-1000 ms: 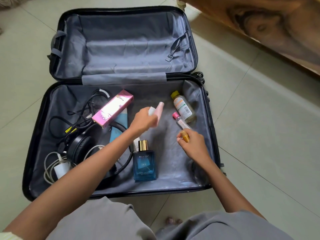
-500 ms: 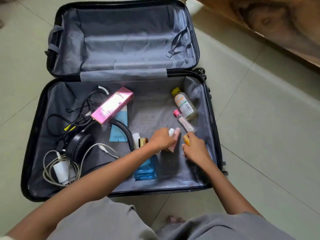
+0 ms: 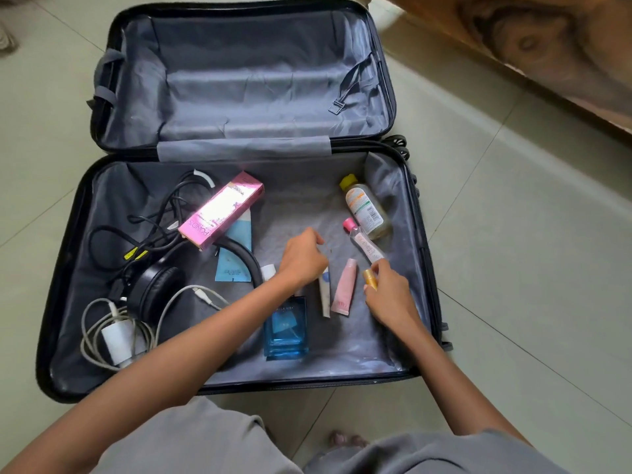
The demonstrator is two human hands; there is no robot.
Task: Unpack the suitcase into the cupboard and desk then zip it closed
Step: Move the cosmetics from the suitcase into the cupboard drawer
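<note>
Pale floor tiles carry the suitcase (image 3: 301, 200), which lies open flat before a crouching person, with all its visible contents in the near half. The step in hand looks like gathering the small toiletries on the right side of that half, so unpacking is well short of done and zipping is far off. The right hand (image 3: 390, 295) pinches a yellow stick (image 3: 370, 280) between thumb and fingers, just beside a pink tube (image 3: 344, 290) lying on the lining. The left hand (image 3: 302, 258) hovers with curled fingers over the cap end of a white tube (image 3: 325, 295); whether it grips the tube or only touches it I cannot tell. The next move probably calls for collecting these slim pieces into one hand so they can be carried off together, and they may slip on the smooth lining. Just past the right hand lie a pink-capped bottle (image 3: 364, 244) and, touching it, a yellow-capped bottle (image 3: 364, 210). A blue perfume (image 3: 285, 328) lies partly under the left forearm, which would have to move aside before it can be taken. Further left are a blue sachet (image 3: 236, 254), a pink box (image 3: 222, 213), headphones (image 3: 154, 285), black cables (image 3: 154, 217) and a white charger (image 3: 116, 333); the cords lie over one another and are likely to drag together when lifted. Wooden furniture (image 3: 547, 46) stands at the upper right, well apart from the suitcase.
</note>
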